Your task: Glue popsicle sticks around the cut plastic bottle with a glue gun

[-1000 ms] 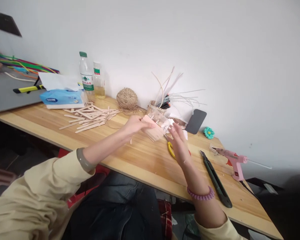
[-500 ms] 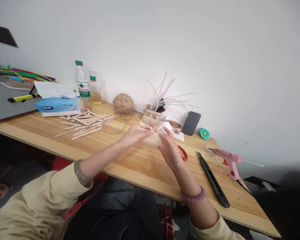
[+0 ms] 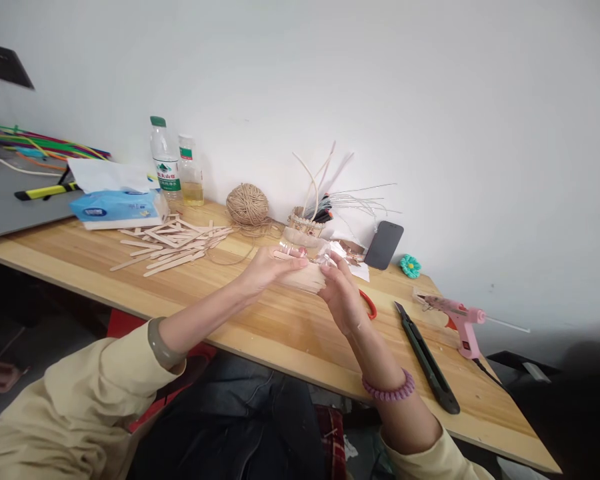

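Both of my hands meet above the middle of the wooden table (image 3: pixel 280 327). My left hand (image 3: pixel 267 268) grips a small container clad in pale craft sticks (image 3: pixel 303 275), fingers wrapped over its top. My right hand (image 3: pixel 343 297) closes on the container's right side, where clear plastic shows. The container is held just above the tabletop. A pile of loose craft sticks (image 3: pixel 173 243) lies to the left of my hands.
A twine ball (image 3: pixel 247 204), two bottles (image 3: pixel 165 160), a tissue pack (image 3: pixel 115 205), a stick holder with reeds (image 3: pixel 305 223) and a dark phone (image 3: pixel 384 245) line the wall. Red-handled scissors (image 3: pixel 367 303), a utility knife (image 3: pixel 425 357) and a pink glue gun (image 3: pixel 457 320) lie right.
My right hand has come in from open beside the container to closed on its right side. The container has lowered slightly toward the table.
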`<state>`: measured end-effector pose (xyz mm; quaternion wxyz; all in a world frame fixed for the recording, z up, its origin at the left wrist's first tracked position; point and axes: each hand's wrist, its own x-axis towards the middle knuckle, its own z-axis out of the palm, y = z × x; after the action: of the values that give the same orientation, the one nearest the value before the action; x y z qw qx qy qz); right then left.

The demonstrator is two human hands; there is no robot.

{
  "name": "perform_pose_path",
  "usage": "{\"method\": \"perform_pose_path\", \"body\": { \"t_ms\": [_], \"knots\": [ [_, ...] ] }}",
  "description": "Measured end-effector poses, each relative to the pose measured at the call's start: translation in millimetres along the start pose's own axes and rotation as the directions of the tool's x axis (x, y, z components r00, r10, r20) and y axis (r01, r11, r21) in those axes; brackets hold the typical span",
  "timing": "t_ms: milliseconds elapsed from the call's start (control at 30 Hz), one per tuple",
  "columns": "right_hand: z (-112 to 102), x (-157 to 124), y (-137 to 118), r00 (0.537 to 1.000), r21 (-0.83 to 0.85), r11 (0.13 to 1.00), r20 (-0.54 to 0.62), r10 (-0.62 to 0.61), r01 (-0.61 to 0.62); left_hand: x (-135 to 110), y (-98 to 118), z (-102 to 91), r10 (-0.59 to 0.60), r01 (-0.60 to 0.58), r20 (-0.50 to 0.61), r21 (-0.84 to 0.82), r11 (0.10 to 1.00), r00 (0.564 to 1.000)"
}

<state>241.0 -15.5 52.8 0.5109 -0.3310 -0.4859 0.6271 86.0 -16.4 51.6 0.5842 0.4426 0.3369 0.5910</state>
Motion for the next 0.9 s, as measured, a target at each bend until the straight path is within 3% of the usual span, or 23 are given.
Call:
{"method": "perform_pose_path", "body": {
  "t_ms": [333, 600, 733, 900],
  "knots": [
    [-3.0, 1.0, -0.2, 0.997, -0.197, 0.979, -0.048, -0.065, 0.054, -6.1, 5.5, 3.2, 0.013, -0.013, -0.031, -0.023, 1.000, 0.999],
    [-3.5, 1.4, -1.1, 0.996, -0.180, 0.981, -0.048, -0.080, 0.070, -7.5, 6.9, 1.0, 0.046, -0.046, -0.034, 0.006, 0.999, 0.998],
    [-6.7, 0.3, -3.8, 0.998, -0.139, 0.989, 0.036, -0.051, 0.055, -5.0, 9.3, -0.5, 0.071, -0.070, -0.013, 0.060, 0.996, 0.997],
    [-12.1, 3.2, -6.4, 0.979, -0.136, 0.973, 0.099, -0.176, 0.188, -9.6, 14.6, 2.8, 0.081, -0.086, 0.035, 0.157, 0.984, 0.996]
  ]
}}
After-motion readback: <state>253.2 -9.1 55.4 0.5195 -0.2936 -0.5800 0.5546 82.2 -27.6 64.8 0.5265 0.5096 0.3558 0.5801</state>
